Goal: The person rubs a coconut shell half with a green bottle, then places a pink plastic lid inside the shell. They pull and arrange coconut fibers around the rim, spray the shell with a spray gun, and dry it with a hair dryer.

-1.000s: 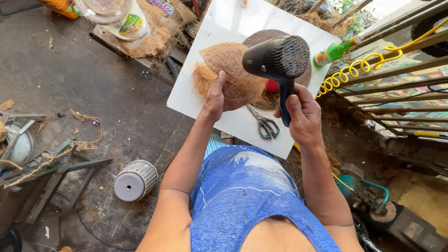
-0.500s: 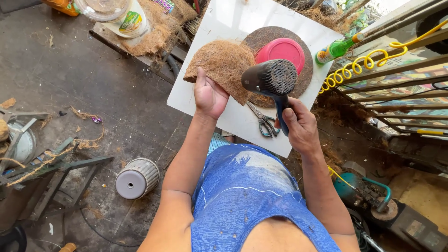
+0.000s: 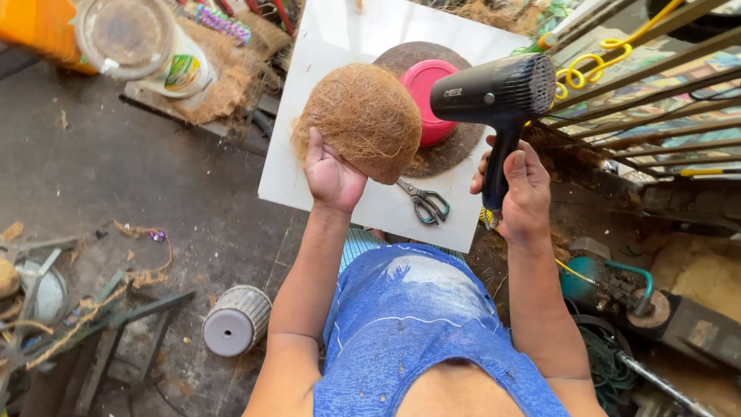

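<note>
The right hand is clamped on the handle of a black dryer above the white board; its barrel lies level, nozzle aimed left at the fibre dome. The left hand grips the dome's lower edge, lifted over the board, hiding part of the pink bowl. Scissors lie on the board's near edge. Far left of the board, a tub with a green-yellow label is cut off by the frame.

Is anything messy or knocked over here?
Yes. A grey ribbed pot lies tipped on its side on the floor, and loose coconut fibre is strewn nearby. The scissors lie open on the white board.
</note>
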